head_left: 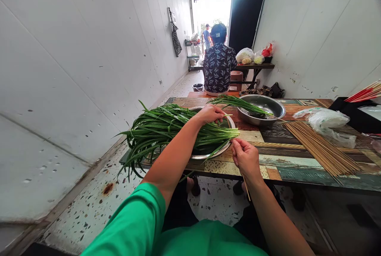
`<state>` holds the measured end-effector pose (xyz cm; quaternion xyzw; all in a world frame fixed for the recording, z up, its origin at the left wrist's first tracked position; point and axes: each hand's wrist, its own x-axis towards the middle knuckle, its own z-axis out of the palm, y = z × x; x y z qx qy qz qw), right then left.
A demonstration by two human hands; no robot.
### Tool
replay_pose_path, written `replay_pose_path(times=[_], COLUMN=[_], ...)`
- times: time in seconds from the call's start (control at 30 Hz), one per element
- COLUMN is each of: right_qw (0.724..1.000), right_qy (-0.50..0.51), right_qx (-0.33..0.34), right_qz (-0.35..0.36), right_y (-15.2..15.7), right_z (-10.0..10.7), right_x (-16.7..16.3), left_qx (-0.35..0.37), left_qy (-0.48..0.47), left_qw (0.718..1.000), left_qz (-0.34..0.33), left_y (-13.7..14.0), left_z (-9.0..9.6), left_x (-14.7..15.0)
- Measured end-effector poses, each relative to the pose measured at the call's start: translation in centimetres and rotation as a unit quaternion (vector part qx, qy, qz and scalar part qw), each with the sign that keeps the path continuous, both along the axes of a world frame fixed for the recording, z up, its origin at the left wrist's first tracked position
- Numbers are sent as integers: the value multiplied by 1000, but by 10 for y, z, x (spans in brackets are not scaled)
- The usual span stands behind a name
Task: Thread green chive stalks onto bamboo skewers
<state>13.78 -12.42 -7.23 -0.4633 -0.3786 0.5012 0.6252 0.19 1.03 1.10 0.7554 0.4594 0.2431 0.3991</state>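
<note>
A large bunch of garlic chives [166, 123] lies across a metal bowl [218, 152], leaves hanging over the table's left edge and pale stem ends pointing right. Above the stems, my left hand [210, 114] is closed in a pinch on a chive stalk, whose pale end sticks out past the fingers. Just right of the stem ends, my right hand [247, 156] is closed on a thin bamboo skewer [246, 188]; its lower part slants down below the palm. The skewer's upper tip is near the stem ends, too small to make out clearly.
Behind, a second steel bowl [263, 119] carries more chives [238, 102] threaded on a skewer. Bamboo skewers [321, 149] lie spread on the right of the patchwork table [288, 160], beside a clear plastic bag [330, 123]. A person [219, 63] sits beyond, back turned.
</note>
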Motion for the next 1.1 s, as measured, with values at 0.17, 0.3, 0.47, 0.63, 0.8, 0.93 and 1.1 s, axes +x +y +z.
replay_pose_path(times=[0.17, 0.3, 0.47, 0.63, 0.8, 0.93, 1.1], right_qw=[1000, 1000, 1000, 1000, 1000, 994, 983], right_qy=[1, 6, 4, 2, -22, -99, -156], right_qx=[3, 5, 2, -4, 17, 45, 74], right_qz=[-1, -5, -7, -25, -13, -34, -61], right_y=[1, 0, -1, 1, 2, -13, -37], right_z=[-1, -2, -1, 3, -1, -13, -29], right_x=[-1, -2, -2, -3, -1, -5, -18], left_qx=[7, 13, 38, 62, 76, 133, 141], left_qy=[1, 2, 30, 87, 122, 248, 393], left_qw=[1000, 1000, 998, 985, 961, 957, 909], left_qz=[-9, -15, -30, -133, -235, -65, -13], left_y=[-2, -2, -2, -5, -3, 6, 16], left_z=[2, 3, 3, 7, 13, 11, -5], left_x=[1, 0, -1, -1, -7, -8, 0])
